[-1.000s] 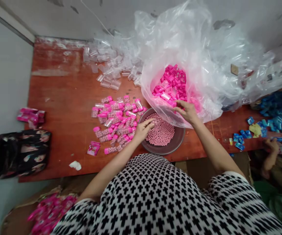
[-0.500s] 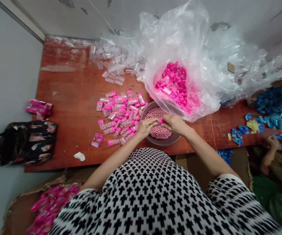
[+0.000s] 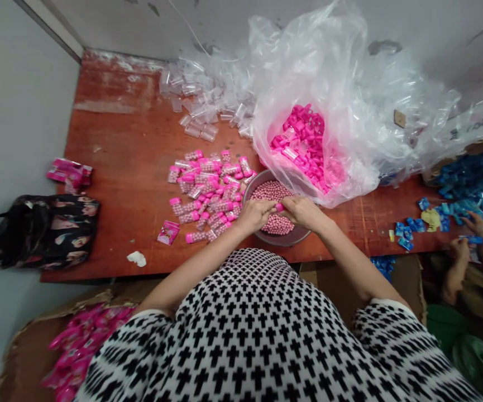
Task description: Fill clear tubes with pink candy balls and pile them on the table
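Over a grey bowl [image 3: 258, 237] of pink beads [image 3: 277, 225], my two hands meet fingertip to fingertip. Between them shows the bright pink cap [image 3: 280, 206] of a small plastic bottle, whose body is hidden by the fingers. My left hand [image 3: 254, 216] is closed around it from the left. From the right, my right hand [image 3: 302, 213] pinches at the cap. Left of the bowl lies a heap of clear bead-filled bottles with pink caps [image 3: 211, 190]. Behind the bowl, a clear plastic bag [image 3: 266, 131] stands open with loose pink caps [image 3: 304, 139] inside.
Empty clear tubes [image 3: 201, 106] are piled at the back. A pink sachet [image 3: 168, 232], white scrap [image 3: 136, 258] and dark floral bag [image 3: 67, 229] lie left. A co-worker's hands [image 3: 461, 248] handle blue packets at right. Below left, a carton [image 3: 19, 346] holds pink packets.
The view has shifted slightly. My hands stay together over the bowl, with the fingers closed tighter around the pink cap. One of the co-worker's hands has reached toward the blue packets.
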The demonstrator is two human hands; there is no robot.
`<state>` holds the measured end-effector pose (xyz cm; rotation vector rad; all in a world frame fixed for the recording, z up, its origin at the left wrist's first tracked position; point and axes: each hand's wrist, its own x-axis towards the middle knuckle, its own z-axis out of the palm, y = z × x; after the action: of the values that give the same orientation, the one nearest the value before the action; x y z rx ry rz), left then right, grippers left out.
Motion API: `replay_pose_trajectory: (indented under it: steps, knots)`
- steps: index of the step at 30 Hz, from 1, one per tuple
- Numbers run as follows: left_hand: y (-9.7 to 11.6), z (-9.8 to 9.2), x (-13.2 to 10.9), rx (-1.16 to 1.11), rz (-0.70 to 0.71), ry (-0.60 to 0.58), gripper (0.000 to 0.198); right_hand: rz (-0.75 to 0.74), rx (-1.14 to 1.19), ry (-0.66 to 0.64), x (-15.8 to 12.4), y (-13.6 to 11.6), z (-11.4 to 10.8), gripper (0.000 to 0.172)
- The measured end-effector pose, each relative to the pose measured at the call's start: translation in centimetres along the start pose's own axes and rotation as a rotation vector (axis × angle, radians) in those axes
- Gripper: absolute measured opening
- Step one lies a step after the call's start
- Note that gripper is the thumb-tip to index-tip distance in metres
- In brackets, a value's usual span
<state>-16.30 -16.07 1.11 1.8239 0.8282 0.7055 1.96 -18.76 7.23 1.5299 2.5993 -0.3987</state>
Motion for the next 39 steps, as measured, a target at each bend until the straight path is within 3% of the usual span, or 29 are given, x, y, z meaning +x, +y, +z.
replay_pose_trajectory:
  steps: [4, 8, 12, 15, 19, 22, 25, 34, 36, 39]
  knots:
    - [-0.6, 1.1, 0.3, -0.541, -0.295, 0.111, 0.033, 0.036, 0.128, 0.126, 0.5, 0.3, 0.4, 0.032]
    - [0.0, 1.5, 0.2, -0.914, -0.490, 0.261, 0.047, 0.140, 0.698, 0.359, 0.5, 0.3, 0.9, 0.037]
    - [0.4, 1.0, 0.2, -1.005, -0.510, 0.348, 0.046, 0.271, 1.474, 0.452, -0.3, -0.2, 2.1, 0.045]
    - [-0.1, 0.7, 0.2, -0.903, -0.453, 0.351, 0.044, 0.384, 1.782, 0.467, -0.5, -0.3, 3.3, 0.039]
    - [-0.7, 0.7, 0.0, -0.570, -0.273, 0.271, 0.034, 0.437, 1.930, 0.443, -0.1, -0.1, 3.9, 0.039]
    - [-0.6, 0.9, -0.2, -0.443, -0.135, 0.209, 0.027, 0.465, 2.009, 0.211, 0.1, -0.5, 3.4, 0.035]
    - [-0.2, 1.2, -0.3, -0.415, -0.135, 0.219, 0.026, 0.530, 2.084, 0.008, 0.3, -1.3, 3.0, 0.030]
    - [-0.2, 1.6, 0.0, -0.364, -0.210, 0.248, 0.025, 0.707, 2.179, 0.283, 2.3, -3.1, 4.7, 0.018]
    - [-0.5, 1.6, 0.1, -0.358, -0.258, 0.250, 0.027, 0.732, 2.171, 0.254, 2.9, -3.3, 5.0, 0.024]
    - [-1.0, 0.8, 0.1, -0.363, -0.341, 0.263, 0.032, 0.694, 2.064, 0.074, 3.8, -3.0, 4.7, 0.040]
